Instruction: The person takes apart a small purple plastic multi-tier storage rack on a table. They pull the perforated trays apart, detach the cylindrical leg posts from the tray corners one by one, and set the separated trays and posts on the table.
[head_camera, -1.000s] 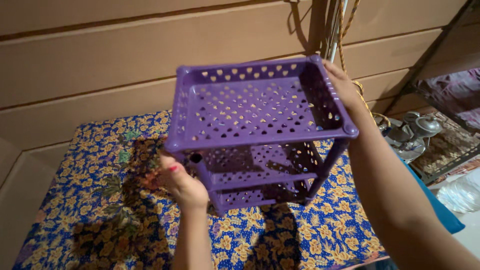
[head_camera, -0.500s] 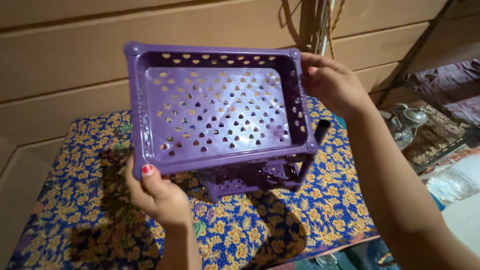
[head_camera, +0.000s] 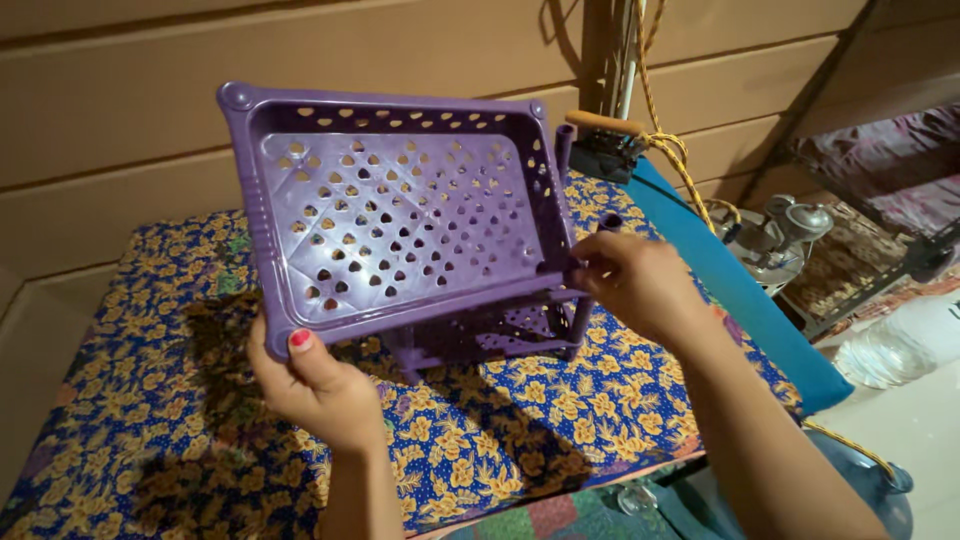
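Left hand (head_camera: 320, 385) gripped the near-left corner of the purple perforated tray (head_camera: 400, 230); thumb with red nail lay on top of the rim, the other fingers were hidden under the tray, so clamped on that corner. The tray was raised above the bench (head_camera: 130, 400), tilted with its open face toward the camera, far edge high and near edge low. Its long axis ran left to right, roughly across the view and slightly skewed, from the left hand's corner toward the right hand.

Below and behind the tray sat a lower purple tier (head_camera: 500, 335) with short upright posts (head_camera: 563, 150), standing on the bench's blue and yellow floral cloth (head_camera: 520, 420). Tray and lower tier looked close at the near-right corner; whether they were joined there could not be told.

Right hand (head_camera: 640, 285) was at the tray's near-right corner, fingers (head_camera: 590, 262) pinched together on the rim or on a post end there; exact contact was hidden by the hand. So each hand held one near corner, with the tray spanning between them. The right hand was the one nearer to the lower tier and the posts.

Further right: a blue board (head_camera: 730, 290) beside the bench, a clothes iron with wooden handle (head_camera: 605, 140) at its far end, a yellow cord (head_camera: 660, 120), a metal kettle (head_camera: 780, 235), and a clear plastic bottle (head_camera: 895, 345) on the floor. Wooden plank wall (head_camera: 120, 110) behind.
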